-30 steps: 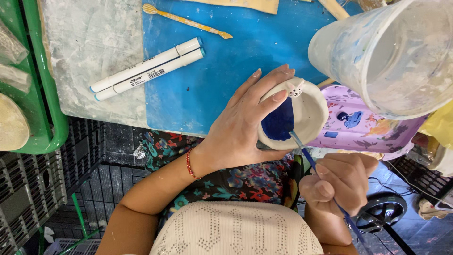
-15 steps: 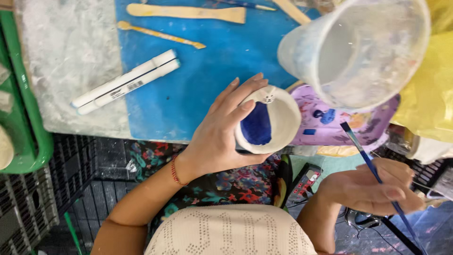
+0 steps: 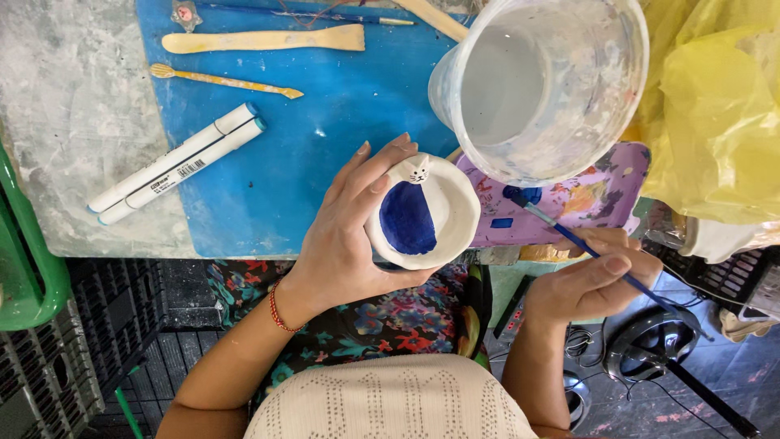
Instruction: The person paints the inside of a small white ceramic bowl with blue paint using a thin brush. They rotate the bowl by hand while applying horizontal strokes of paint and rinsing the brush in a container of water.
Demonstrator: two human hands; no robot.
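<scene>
Bowl (image 3: 426, 213) cupped by left hand (image 3: 345, 244) (tilted).

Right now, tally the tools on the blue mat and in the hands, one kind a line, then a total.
White markers: 2
Wooden modelling tools: 3, one only partly in view
Paintbrushes: 2, one in the right hand, one at the mat's top edge
White bowl in the left hand: 1
Total: 8

Left hand (image 3: 341, 244) cups bowl (image 3: 426, 213); right hand (image 3: 593, 280) dips brush (image 3: 585, 248) in palette (image 3: 569, 199).
</scene>
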